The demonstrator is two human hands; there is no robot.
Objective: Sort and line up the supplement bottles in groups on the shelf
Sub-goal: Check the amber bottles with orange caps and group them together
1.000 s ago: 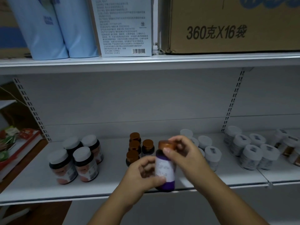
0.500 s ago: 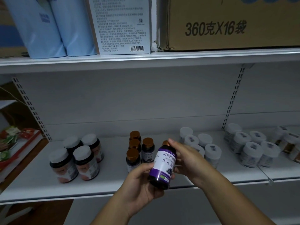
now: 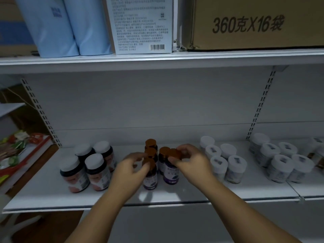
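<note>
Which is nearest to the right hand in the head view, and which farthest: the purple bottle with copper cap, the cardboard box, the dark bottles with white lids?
1. Purple bottle, under the right hand.
2. Dark bottles, lower shelf, left.
3. Cardboard box, upper shelf, right.

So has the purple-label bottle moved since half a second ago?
Yes. The purple-label bottle went from held in front of the shelf edge to standing on the shelf, with the right hand gripping its cap.

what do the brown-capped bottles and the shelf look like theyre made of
Brown-capped bottles: dark glossy bodies, plastic or glass, unclear in the blur; caps have a coppery metallic sheen, possibly coated plastic; purple paper-like labels. Shelf: looks like white painted sheet metal, with a thin folded front edge.
</note>
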